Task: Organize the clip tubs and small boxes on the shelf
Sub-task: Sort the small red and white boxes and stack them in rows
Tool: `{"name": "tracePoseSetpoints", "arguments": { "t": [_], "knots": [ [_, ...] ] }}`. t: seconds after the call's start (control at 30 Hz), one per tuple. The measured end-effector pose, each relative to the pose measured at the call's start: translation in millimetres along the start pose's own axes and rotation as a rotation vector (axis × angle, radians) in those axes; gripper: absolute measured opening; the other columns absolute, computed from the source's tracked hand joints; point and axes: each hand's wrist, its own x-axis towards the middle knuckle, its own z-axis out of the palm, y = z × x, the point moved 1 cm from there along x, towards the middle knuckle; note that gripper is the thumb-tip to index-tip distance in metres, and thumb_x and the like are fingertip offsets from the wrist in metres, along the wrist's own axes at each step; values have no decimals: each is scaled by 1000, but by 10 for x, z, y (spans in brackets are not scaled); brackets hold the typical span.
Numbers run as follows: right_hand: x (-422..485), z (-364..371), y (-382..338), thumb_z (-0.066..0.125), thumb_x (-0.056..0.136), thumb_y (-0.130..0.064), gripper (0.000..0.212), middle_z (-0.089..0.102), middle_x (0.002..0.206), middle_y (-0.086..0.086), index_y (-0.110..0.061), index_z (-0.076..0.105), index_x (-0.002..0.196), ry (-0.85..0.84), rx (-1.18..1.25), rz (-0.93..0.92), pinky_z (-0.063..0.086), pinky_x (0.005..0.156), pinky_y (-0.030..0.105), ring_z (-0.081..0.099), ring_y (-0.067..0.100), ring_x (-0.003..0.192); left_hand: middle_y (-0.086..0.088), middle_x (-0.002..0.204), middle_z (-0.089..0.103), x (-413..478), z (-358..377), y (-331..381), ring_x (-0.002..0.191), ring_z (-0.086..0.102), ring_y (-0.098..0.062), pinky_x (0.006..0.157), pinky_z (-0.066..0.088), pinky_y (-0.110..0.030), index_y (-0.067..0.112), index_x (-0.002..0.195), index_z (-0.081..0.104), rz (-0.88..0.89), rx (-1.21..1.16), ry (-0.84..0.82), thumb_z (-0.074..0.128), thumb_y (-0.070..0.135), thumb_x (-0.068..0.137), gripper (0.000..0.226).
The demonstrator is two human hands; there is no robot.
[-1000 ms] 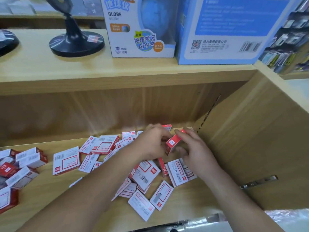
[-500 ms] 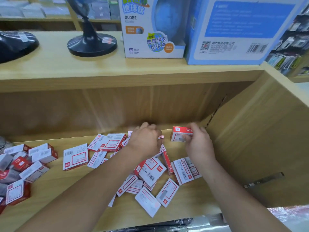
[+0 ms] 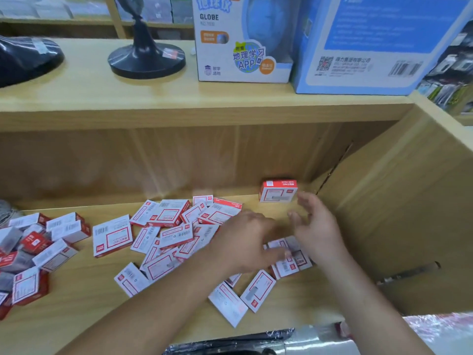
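- Lower shelf board (image 3: 76,303): light wood, closed at the far side by a wooden back wall. It carries all the small boxes.
- Upper shelf board (image 3: 102,93): overhangs the far part of the lower compartment.
- Right side panel (image 3: 396,213): angled wood that closes the compartment on the right, with the right hand close beside it.
- Blue carton (image 3: 371,47): on the upper board, far right, with a barcode and a QR code facing out.
- Globe box (image 3: 243,42): white, marked "GLOBE", standing just left of the blue carton.
- Black round base (image 3: 146,60): on the upper board, left of the globe box. A second black object (image 3: 28,57) sits at the left edge.
- Loose scatter of small boxes (image 3: 176,234): red and white, lying flat and overlapping at the centre of the lower board, partly hidden under both forearms.
- Left heap of small boxes (image 3: 33,249): piled at the left edge, apart from the scatter.
- Left hand (image 3: 245,242): back upward over the right end of the scatter. It is blurred, so its grip cannot be told.
- Right hand (image 3: 317,226): fingers spread, holding nothing, fingertips just beside the upright box.
- Upright box (image 3: 278,191): 1 small box standing alone in the far right corner by the back wall.
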Motion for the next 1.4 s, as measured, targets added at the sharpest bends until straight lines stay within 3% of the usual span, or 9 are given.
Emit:
{"name": "tracePoseSetpoints", "arguments": {
  "t": [0.27,0.37,0.43,0.53,0.83,1.0,1.2,1.3,1.4],
  "knots": [
    [-521,-231,171,60,89,-4,34,64,102,-12,-36,57,98,-345,-149,32,40,74,2,58,-11,89,2,96,67,-68,153,167,100,57,-24,89,48,-39,22,113,66,40,82,76,54,73,70,68],
    [-566,-154,246,75,82,-28,50,60,124,-8,-30,56,128,-380,-186,120,48,94,21,59,3,106,1,109,70,-122,-100,21,104,60,-25,91,50,-38,17,131,63,-12,85,205,64,63,73,74],
    [-573,-84,260,78,63,-60,60,60,114,-9,-30,61,112,-334,-295,138,53,93,35,58,12,107,2,110,70,-190,-261,-144,103,60,-27,88,50,-37,18,130,62,-59,166,238,67,58,75,68],
    [-599,-33,177,73,50,-78,75,49,105,-4,-27,65,104,-273,-476,153,48,95,34,46,19,115,5,111,68,-314,-335,-317,106,57,-27,88,48,-38,23,122,61,-139,246,152,61,60,77,58],
    [-593,-37,23,70,53,-76,67,55,93,-5,-25,59,95,-125,-465,77,53,81,38,55,23,101,-2,148,52,-472,-210,-230,137,41,-21,111,41,-37,19,137,61,-34,58,220,66,49,87,59],
    [-565,-212,-169,70,62,-67,60,69,86,-1,-15,66,91,-9,-428,-6,52,69,33,64,27,93,8,127,63,-431,-10,30,118,54,-15,100,48,-37,24,126,66,134,-123,156,76,37,80,49],
    [-531,-400,-363,71,58,-76,81,73,105,-6,-23,70,119,-59,-346,43,55,85,29,67,12,105,10,96,59,-351,26,83,91,58,-13,76,51,-40,27,109,68,122,-280,278,69,29,89,20],
    [-526,-427,-378,68,76,-69,61,72,94,-14,-23,70,116,-62,-99,20,55,80,24,68,3,91,11,88,56,-363,0,18,81,57,-10,71,51,-41,27,103,69,34,-394,283,68,31,93,12],
    [-513,-399,-361,63,96,-31,24,73,91,-16,-22,69,118,-60,126,15,51,64,11,68,-4,79,8,89,61,-385,-45,-74,83,60,-14,75,52,-39,28,110,73,-83,-529,246,67,33,96,16]
  ]
}}
